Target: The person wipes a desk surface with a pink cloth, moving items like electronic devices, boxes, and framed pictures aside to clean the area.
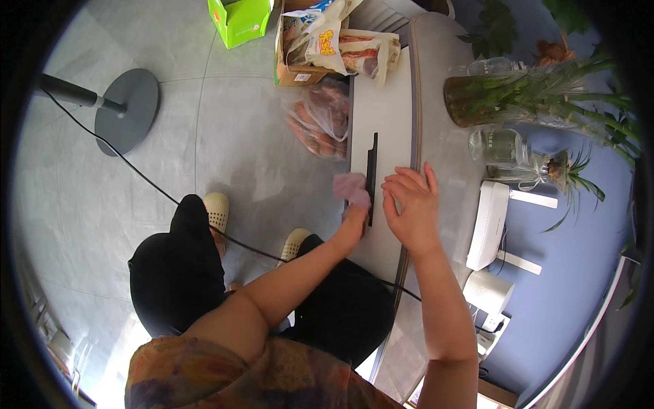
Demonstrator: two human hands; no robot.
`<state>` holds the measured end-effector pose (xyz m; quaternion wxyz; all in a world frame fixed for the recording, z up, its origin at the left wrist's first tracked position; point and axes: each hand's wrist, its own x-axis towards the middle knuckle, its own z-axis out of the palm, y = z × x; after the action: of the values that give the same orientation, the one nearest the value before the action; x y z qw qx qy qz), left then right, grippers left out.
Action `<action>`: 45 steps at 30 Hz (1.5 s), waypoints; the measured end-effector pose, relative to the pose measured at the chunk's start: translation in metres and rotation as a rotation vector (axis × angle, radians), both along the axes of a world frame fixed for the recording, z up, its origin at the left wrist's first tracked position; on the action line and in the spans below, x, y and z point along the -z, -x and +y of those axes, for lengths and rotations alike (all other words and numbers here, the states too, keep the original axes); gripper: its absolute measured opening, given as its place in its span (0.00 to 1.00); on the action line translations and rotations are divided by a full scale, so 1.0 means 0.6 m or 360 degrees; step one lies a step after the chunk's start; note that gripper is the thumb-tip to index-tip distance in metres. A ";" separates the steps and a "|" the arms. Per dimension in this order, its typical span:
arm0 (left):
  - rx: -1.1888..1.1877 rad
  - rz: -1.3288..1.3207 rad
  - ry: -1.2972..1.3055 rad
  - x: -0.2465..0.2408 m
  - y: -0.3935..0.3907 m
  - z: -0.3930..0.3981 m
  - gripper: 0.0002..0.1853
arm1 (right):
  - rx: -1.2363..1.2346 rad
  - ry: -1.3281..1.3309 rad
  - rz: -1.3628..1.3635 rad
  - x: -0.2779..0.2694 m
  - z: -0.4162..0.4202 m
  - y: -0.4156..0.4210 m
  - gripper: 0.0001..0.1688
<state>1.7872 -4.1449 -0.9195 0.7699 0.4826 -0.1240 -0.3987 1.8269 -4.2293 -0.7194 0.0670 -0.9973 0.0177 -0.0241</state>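
Note:
A crumpled pink cloth [352,188] is gripped in my left hand [353,223], low in front of the cabinet's white front panel [380,107]. The cloth lies against the panel beside a long black handle strip [373,168]; the fingers are partly hidden. My right hand [412,209] is over the edge of the grey cabinet top [447,204], holding nothing, with its fingers bent and somewhat apart. Whether it rests on the edge, I cannot tell.
Along the cabinet top stand a glass vase of green stems [490,99], a glass jar [498,145], a white router [489,225] and a white cylinder [488,291]. A plastic bag [322,120], a cardboard box [296,76] and a green box [245,23] are on the floor. A black cable [138,166] crosses my legs.

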 end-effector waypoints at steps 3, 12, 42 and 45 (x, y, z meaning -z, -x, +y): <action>-0.0208 0.0009 0.0079 0.019 -0.065 -0.007 0.29 | -0.0051 -0.0008 0.0056 0.000 0.007 -0.012 0.07; -0.0283 0.0695 0.0221 0.093 -0.088 -0.027 0.31 | 0.1262 -0.1633 0.0188 0.118 0.032 -0.270 0.38; -0.0110 -0.0599 -0.0101 0.100 -0.103 -0.068 0.27 | 0.0614 -0.1582 -0.0355 0.202 -0.065 -0.646 0.42; -0.0412 -0.0324 0.0027 0.076 -0.100 -0.095 0.27 | 0.0379 -0.0755 -0.0533 0.149 -0.132 -0.601 0.43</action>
<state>1.8469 -4.2022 -0.9648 0.8023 0.5259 -0.1417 -0.2441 2.1872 -4.3085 -0.8090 0.2965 -0.9269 0.1283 -0.1911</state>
